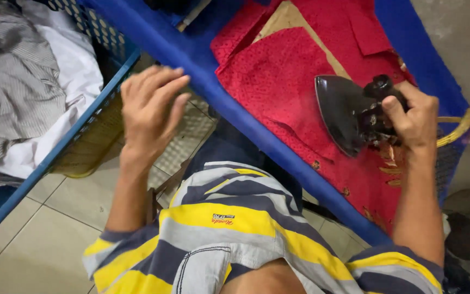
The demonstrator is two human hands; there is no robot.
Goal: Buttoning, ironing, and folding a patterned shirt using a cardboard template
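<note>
A dark iron lies on red fabric over a blue worktop, tip pointing upper left. The right hand grips its handle. The left hand hovers open beside a blue laundry basket.

A blue laundry basket sits at the left, piled with a grey striped shirt and a white cloth. Pale floor tiles spread below it. At the far right, a yellow cord loops past the blue padded board.
</note>
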